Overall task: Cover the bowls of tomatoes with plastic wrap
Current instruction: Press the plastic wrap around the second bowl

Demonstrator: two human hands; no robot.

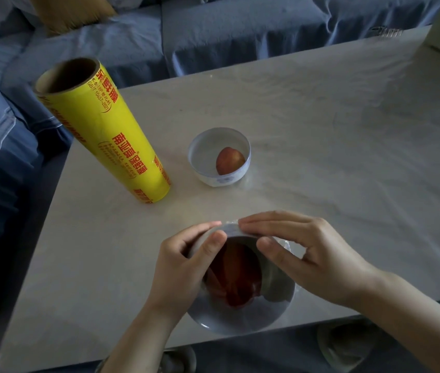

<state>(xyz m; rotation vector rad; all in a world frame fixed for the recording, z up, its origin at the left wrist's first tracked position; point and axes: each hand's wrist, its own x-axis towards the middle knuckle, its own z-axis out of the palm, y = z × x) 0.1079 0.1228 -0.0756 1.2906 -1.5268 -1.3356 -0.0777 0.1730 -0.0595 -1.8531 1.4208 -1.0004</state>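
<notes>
Near bowl point(240, 316) at 6 o'clock on the tabletop point(321, 130), close to the front edge; red tomato point(237, 278) inside, seen through plastic wrap point(231, 228). Left hand point(183, 267) grips the rim at 9 o'clock, fingers closed on wrap and rim. Right hand point(310, 257) lies over the far rim at 12 to 3 o'clock, fingers pinching and pressing the wrap down.

Second bowl point(220, 157) at centre, one tomato point(230, 160); cannot tell whether wrapped. Yellow roll point(105, 130) stands upright at 10 o'clock, apart from both bowls.

Risks (judgement): film thin, so a hard pull could tear it or lift the side already stuck. Pressing down near the edge could tip or slide the bowl off. Roll is tall and could topple if bumped.

Tabletop pale, marbled, glossy. Blue sofa point(213, 36) behind and to the left. Light dim.
</notes>
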